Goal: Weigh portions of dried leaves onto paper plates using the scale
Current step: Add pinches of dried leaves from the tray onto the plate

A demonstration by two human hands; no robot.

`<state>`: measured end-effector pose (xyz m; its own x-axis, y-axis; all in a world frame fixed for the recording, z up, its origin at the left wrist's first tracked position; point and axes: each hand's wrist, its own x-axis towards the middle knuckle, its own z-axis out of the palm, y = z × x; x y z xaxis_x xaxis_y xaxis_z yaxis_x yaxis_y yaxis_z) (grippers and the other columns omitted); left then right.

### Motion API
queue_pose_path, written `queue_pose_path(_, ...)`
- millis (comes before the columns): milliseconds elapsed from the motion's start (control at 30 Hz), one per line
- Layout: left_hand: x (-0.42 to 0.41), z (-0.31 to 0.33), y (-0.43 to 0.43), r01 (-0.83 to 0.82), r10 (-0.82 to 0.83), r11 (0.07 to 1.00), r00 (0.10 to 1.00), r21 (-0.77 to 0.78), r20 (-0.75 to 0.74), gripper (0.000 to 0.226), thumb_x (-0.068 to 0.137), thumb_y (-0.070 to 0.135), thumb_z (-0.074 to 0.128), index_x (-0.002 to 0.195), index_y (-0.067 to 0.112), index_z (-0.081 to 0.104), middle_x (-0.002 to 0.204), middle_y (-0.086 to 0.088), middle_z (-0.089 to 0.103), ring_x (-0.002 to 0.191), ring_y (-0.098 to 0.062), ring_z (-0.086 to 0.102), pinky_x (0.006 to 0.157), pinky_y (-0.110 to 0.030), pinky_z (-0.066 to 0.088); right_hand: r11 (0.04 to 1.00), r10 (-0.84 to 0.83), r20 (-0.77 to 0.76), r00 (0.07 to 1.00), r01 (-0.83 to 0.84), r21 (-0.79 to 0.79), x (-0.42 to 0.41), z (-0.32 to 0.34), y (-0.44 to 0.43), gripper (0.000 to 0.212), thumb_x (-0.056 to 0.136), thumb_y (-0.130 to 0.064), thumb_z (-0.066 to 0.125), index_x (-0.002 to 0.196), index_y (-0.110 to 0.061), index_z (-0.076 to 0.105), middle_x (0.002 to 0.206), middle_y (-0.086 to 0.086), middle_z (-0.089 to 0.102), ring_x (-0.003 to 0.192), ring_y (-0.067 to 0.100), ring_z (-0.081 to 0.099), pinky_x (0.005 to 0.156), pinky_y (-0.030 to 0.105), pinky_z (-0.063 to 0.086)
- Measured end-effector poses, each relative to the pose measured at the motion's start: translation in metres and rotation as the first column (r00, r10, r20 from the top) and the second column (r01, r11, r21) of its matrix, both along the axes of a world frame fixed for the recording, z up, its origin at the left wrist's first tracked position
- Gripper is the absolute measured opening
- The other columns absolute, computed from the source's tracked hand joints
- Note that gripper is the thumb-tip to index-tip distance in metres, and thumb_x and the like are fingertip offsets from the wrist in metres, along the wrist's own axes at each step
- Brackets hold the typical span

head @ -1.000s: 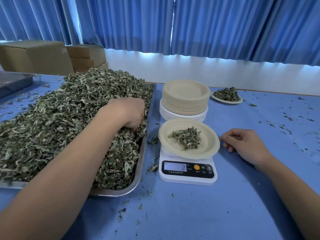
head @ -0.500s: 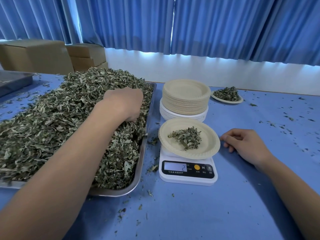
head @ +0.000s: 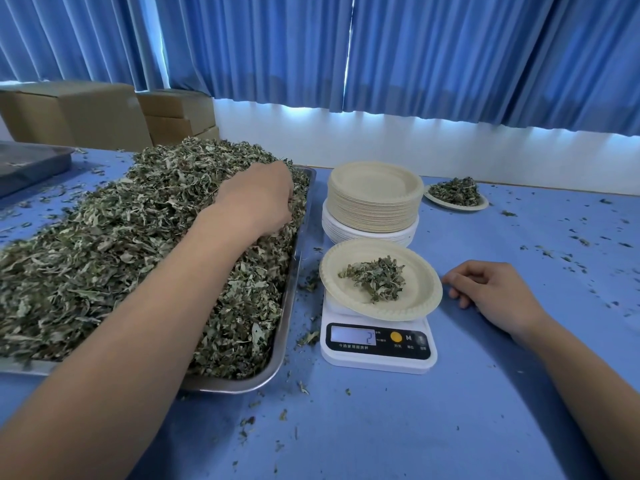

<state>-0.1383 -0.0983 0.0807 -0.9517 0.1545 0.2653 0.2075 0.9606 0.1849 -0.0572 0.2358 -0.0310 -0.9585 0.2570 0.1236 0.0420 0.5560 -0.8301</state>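
Observation:
A metal tray [head: 277,355] on the left holds a big heap of dried leaves [head: 121,237]. My left hand [head: 258,199] is at the heap's far right side, fingers curled down and gripping dried leaves; the fingertips are partly hidden among them. A white scale [head: 377,344] stands right of the tray with its display reading 2. On it lies a paper plate [head: 426,299] with a small clump of leaves [head: 377,277]. My right hand [head: 495,292] rests loosely curled on the blue table just right of that plate, holding nothing.
Behind the scale stands a stack of paper plates [head: 374,199]. A filled plate of leaves [head: 455,195] sits at the back right. Cardboard boxes [head: 76,112] and a second metal tray [head: 27,164] are at the far left. Leaf crumbs litter the table.
My left hand has moved away from me along the heap's right edge and risen slightly. The right hand, the plate and the scale reading are unchanged.

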Motion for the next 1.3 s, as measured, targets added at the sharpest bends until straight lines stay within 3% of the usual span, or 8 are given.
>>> queue_pose_path(233, 0.013, -0.004, 0.029, 0.278, -0.295, 0.919, 0.955, 0.281, 0.02, 0.036, 0.081, 0.028, 0.08, 0.115, 0.019, 0.071, 0.104, 0.003, 0.064, 0.098, -0.018, 0.059, 0.084, -0.023, 0.041, 1.0, 0.003, 0.003, 1.0, -0.003, -0.001, 0.0, 0.0, 0.0, 0.019, 0.096, -0.019, 0.066, 0.081, -0.014, 0.075, 0.07, 0.003, 0.073, 0.054, 0.008, 0.059, 0.061, 0.022, 0.045)
queue_pose_path(433, 0.024, -0.016, 0.042, 0.422, -0.541, 0.829, 0.773, 0.368, 0.332, 0.054, 0.083, 0.016, 0.079, 0.132, 0.025, 0.059, 0.123, 0.006, 0.063, 0.106, -0.013, 0.063, 0.095, -0.031, 0.052, 1.0, 0.0, 0.005, 1.0, 0.0, 0.006, 0.001, 0.001, 0.0, 0.019, 0.096, -0.019, 0.067, 0.08, -0.013, 0.075, 0.07, 0.003, 0.073, 0.054, 0.008, 0.059, 0.063, 0.022, 0.045)
queue_pose_path(633, 0.006, -0.002, 0.014, 0.315, -0.369, 0.918, 0.901, 0.243, 0.227, 0.042, 0.09, -0.003, 0.06, 0.123, 0.022, 0.066, 0.119, 0.0, 0.065, 0.102, -0.016, 0.062, 0.092, -0.033, 0.053, 1.0, 0.002, 0.005, 1.0, -0.002, 0.0, 0.002, 0.002, -0.001, 0.02, 0.096, -0.02, 0.066, 0.08, -0.013, 0.075, 0.071, 0.003, 0.073, 0.055, 0.009, 0.059, 0.065, 0.023, 0.045)
queue_pose_path(833, -0.002, -0.009, -0.015, 0.195, -0.058, 0.951, 0.874, -0.24, 0.482, 0.046, 0.083, 0.026, 0.078, 0.125, 0.017, 0.064, 0.102, 0.003, 0.06, 0.074, -0.014, 0.057, 0.046, -0.016, 0.046, 1.0, 0.006, 0.006, 1.0, -0.006, 0.001, 0.002, 0.002, -0.001, 0.02, 0.096, -0.021, 0.067, 0.079, -0.015, 0.076, 0.071, 0.003, 0.073, 0.056, 0.009, 0.06, 0.065, 0.023, 0.045)
queue_pose_path(933, -0.01, -0.018, -0.018, 0.258, -0.039, 0.896, 0.856, -0.361, 0.516, 0.063, 0.081, 0.039, 0.078, 0.138, 0.024, 0.055, 0.137, -0.003, 0.054, 0.109, -0.023, 0.057, 0.076, -0.019, 0.047, 1.0, 0.007, 0.003, 1.0, -0.007, 0.001, 0.002, 0.002, -0.001, 0.02, 0.097, -0.02, 0.066, 0.08, -0.014, 0.076, 0.071, 0.003, 0.073, 0.055, 0.009, 0.06, 0.064, 0.023, 0.045)
queue_pose_path(1033, -0.014, -0.025, -0.019, 0.272, -0.053, 0.895, 0.853, -0.355, 0.52, 0.056, 0.082, 0.034, 0.079, 0.133, 0.023, 0.058, 0.138, -0.004, 0.054, 0.12, -0.026, 0.053, 0.093, -0.031, 0.042, 1.0, 0.006, 0.0, 1.0, -0.006, -0.005, 0.003, 0.001, -0.001, 0.019, 0.097, -0.02, 0.066, 0.081, -0.013, 0.076, 0.07, 0.003, 0.072, 0.055, 0.009, 0.059, 0.062, 0.021, 0.045)
queue_pose_path(1167, -0.013, -0.027, -0.017, 0.287, -0.099, 0.906, 0.859, -0.313, 0.502, 0.034, 0.079, 0.03, 0.081, 0.106, 0.016, 0.066, 0.109, -0.002, 0.061, 0.083, -0.019, 0.054, 0.073, -0.027, 0.046, 1.0, -0.002, 0.002, 1.0, 0.002, 0.001, 0.002, 0.0, -0.001, 0.018, 0.096, -0.019, 0.066, 0.081, -0.013, 0.076, 0.069, 0.002, 0.072, 0.054, 0.008, 0.059, 0.062, 0.021, 0.044)
queue_pose_path(1300, -0.011, -0.019, -0.018, 0.205, -0.113, 0.957, 0.915, -0.207, 0.387, 0.045, 0.081, 0.02, 0.08, 0.124, 0.016, 0.066, 0.123, -0.009, 0.066, 0.078, -0.02, 0.057, 0.064, -0.025, 0.054, 1.0, 0.001, -0.001, 1.0, -0.001, 0.004, 0.002, 0.0, 0.0, 0.019, 0.096, -0.02, 0.066, 0.081, -0.014, 0.076, 0.069, 0.002, 0.072, 0.055, 0.008, 0.06, 0.063, 0.023, 0.044)
